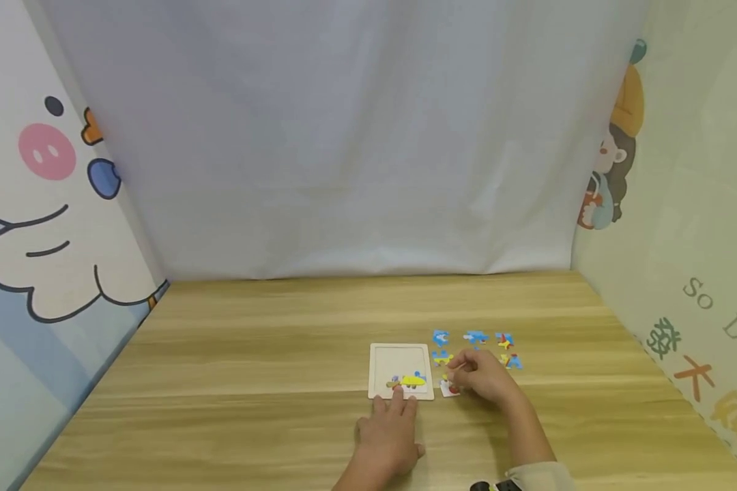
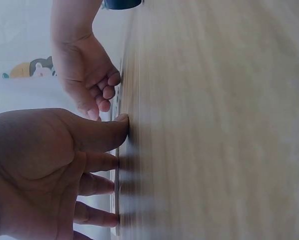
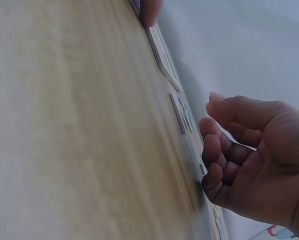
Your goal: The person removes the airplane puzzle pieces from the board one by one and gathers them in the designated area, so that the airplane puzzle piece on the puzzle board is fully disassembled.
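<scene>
A square wooden puzzle board [image 1: 399, 358] lies on the table with joined puzzle pieces [image 1: 413, 382], yellow and partly brown, along its near side. Outstretched fingers of my left hand [image 1: 388, 436] rest at the board's near edge. To the right of the board, my right hand [image 1: 482, 375] hovers low over the loose pieces. Its fingers are loosely curled, and nothing shows between thumb and index finger in the right wrist view. Just below those fingertips lies a white and red puzzle piece [image 1: 450, 388]. The right hand hides part of the loose pieces behind it.
Several loose blue, yellow and red pieces lie right of the board, among them a blue one [image 1: 475, 337] and a red-yellow one [image 1: 505, 341]. A pale curtain [image 1: 356, 170] hangs behind the table [image 1: 252, 354], with printed panels at both sides.
</scene>
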{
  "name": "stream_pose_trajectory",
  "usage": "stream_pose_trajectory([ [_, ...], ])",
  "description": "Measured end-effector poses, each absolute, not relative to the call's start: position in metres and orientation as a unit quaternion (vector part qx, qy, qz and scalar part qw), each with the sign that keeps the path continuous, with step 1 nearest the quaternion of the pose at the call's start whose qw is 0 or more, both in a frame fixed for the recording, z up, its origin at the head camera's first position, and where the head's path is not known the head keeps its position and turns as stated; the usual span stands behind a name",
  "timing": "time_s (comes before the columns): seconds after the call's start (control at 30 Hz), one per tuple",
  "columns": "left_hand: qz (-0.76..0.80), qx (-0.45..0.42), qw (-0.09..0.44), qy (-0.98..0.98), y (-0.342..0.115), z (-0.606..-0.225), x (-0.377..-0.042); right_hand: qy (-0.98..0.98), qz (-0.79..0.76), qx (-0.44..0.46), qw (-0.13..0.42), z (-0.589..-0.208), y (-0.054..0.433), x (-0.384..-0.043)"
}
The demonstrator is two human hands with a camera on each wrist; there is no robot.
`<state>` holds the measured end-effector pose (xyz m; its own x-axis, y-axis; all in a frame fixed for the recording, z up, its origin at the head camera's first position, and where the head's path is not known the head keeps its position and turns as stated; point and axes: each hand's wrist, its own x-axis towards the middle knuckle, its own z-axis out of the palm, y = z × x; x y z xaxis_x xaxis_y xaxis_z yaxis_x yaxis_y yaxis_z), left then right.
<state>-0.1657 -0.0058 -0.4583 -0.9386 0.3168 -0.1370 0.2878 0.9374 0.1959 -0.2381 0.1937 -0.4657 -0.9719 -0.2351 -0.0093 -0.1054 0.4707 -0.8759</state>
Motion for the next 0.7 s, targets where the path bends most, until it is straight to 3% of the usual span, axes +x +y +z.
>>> stream_pose_trajectory([
  [0.37,0.088,0.132,0.091,0.983,-0.002,-0.455,-0.167,0.836,-0.536,-0.098,0.064,-0.457,0.194,-0.245],
  [0.7,0.052,0.139,0.085,0.985,0.003,-0.450,-0.161,0.868,-0.472,-0.140,0.055,-0.447,0.193,-0.255],
])
